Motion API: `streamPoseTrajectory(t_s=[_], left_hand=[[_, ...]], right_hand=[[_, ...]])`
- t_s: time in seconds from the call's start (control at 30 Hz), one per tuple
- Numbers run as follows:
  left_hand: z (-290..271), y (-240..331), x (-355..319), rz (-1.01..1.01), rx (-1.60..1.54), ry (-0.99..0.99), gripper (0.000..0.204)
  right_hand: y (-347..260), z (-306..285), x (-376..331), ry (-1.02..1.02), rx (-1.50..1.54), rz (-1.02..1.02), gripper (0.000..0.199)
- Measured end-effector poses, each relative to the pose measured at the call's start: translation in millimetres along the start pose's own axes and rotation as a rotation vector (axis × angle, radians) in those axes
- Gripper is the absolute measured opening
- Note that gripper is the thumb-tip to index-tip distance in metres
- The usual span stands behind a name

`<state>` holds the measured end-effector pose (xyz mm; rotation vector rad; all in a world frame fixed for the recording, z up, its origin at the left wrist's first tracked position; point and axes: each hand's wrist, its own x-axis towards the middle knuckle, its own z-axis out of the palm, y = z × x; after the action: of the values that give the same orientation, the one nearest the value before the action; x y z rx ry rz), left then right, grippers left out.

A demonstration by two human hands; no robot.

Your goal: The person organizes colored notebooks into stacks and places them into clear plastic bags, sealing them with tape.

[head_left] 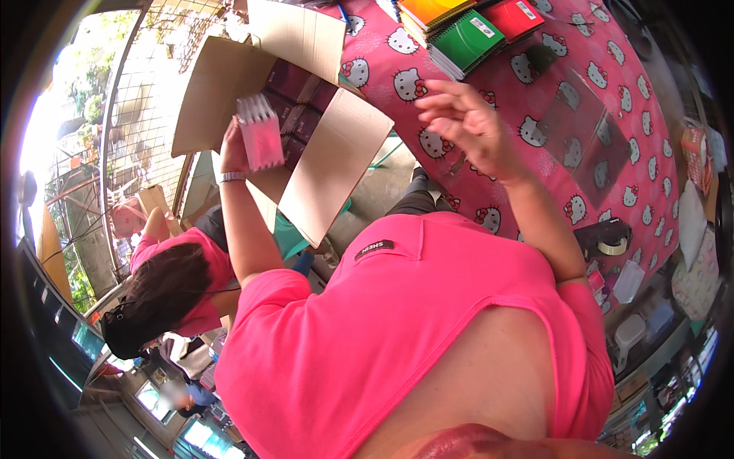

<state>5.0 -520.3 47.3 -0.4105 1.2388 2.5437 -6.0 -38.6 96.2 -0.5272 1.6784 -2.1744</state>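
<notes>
Over an open cardboard box (336, 164), the worker's left hand (234, 149) grips a pink, wire-bound notebook bundle (263, 144), whitish along its top; right of the box, the right hand (470, 128) hovers, fingers loosely apart.

Box (336, 164) Left, Table (505, 195) Right

Bundles (302, 126) fill the open box beside the table, wire mesh (157, 65) beyond at left. The left hand (233, 147) holds a notebook pack (261, 139) before the box; the right hand (474, 126) is above the table. Notebooks (468, 43) lie at the far edge, a tape dispenser (604, 239) nearer, at right. A co-worker (172, 291) is at left.
</notes>
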Motion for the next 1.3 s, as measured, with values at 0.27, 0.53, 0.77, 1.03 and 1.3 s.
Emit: streamPoseTrajectory(t_s=[0.27, 0.53, 0.77, 1.03, 1.3], left_hand=[[-41.4, -113.2, 35.9, -0.387, 1.535, 0.971, 0.071], [-52.2, -92.7, 46.9, -0.391, 1.719, 0.88, 0.058], [176.3, 13.5, 178.6, 0.915, 1.398, 0.543, 0.046], [342.7, -49.3, 418.0, 0.734, 1.462, 0.029, 0.029], [356.9, -81.8, 498.1, 0.372, 2.141, -0.046, 0.069]], right_hand=[[33.9, -77.7, -39.9, 0.388, -0.163, 0.187, 0.032], [6.9, -148.9, -55.4, 0.633, -0.299, 0.2, 0.027], [-0.4, -254.3, 44.2, 0.931, -0.67, 0.003, 0.026], [63.4, -260.9, 214.8, 0.839, -1.311, 0.681, 0.064], [75.3, -238.0, 226.7, 1.115, -1.45, 0.358, 0.043]])
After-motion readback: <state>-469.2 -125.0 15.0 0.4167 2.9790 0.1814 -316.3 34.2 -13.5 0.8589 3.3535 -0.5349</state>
